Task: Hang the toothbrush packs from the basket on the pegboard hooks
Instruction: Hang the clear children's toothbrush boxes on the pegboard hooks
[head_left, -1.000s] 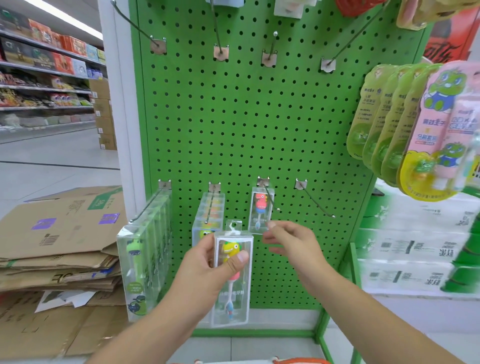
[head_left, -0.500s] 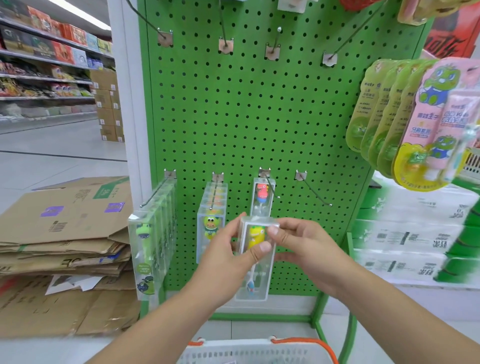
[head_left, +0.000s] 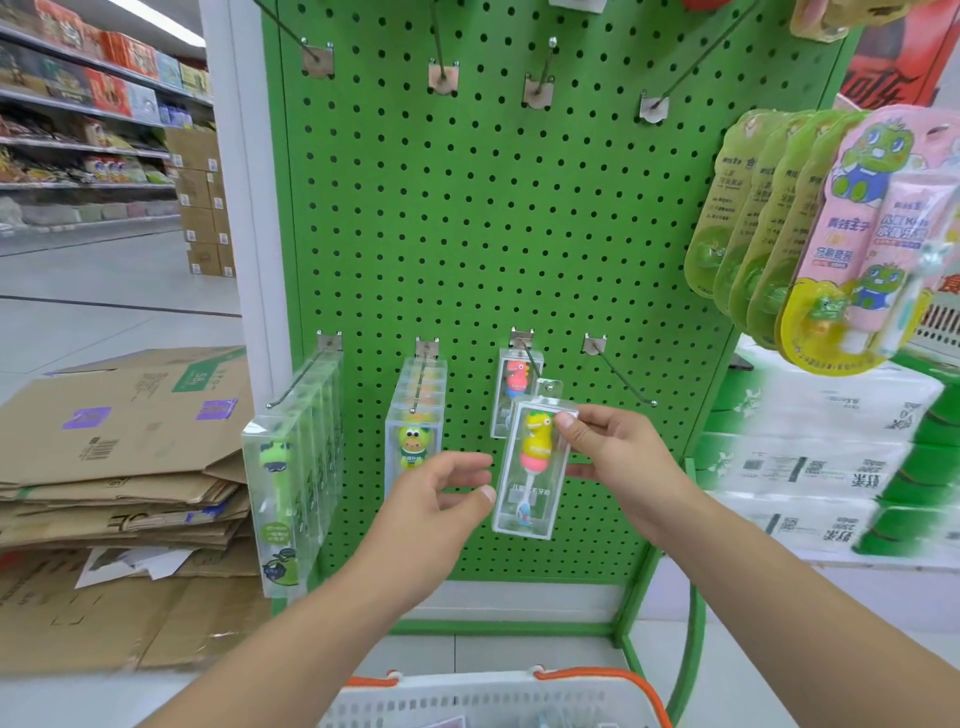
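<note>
My right hand (head_left: 618, 457) pinches a clear toothbrush pack (head_left: 532, 467) with a yellow dinosaur brush near its top, in front of the green pegboard (head_left: 493, 218). The pack's hang tab sits just below the third lower hook (head_left: 530, 358), where a pack with a red dinosaur (head_left: 511, 384) hangs. My left hand (head_left: 441, 499) is beside the pack's lower left edge, fingers loosely curled, thumb tip at the pack but not gripping it. The fourth lower hook (head_left: 618, 374) is bare. The white basket (head_left: 488, 701) with orange handles shows at the bottom edge.
Rows of clear packs hang on the first hook (head_left: 291, 467) and second hook (head_left: 415, 431). Green and pink toothpaste cards (head_left: 831, 228) hang at the right. Flattened cardboard (head_left: 119, 457) is stacked on the left floor. Tissue packs (head_left: 831, 457) sit at the right.
The pack passed from my left hand to my right hand and rose toward the third lower hook. My left hand let go and now hovers beside it. The basket came into view.
</note>
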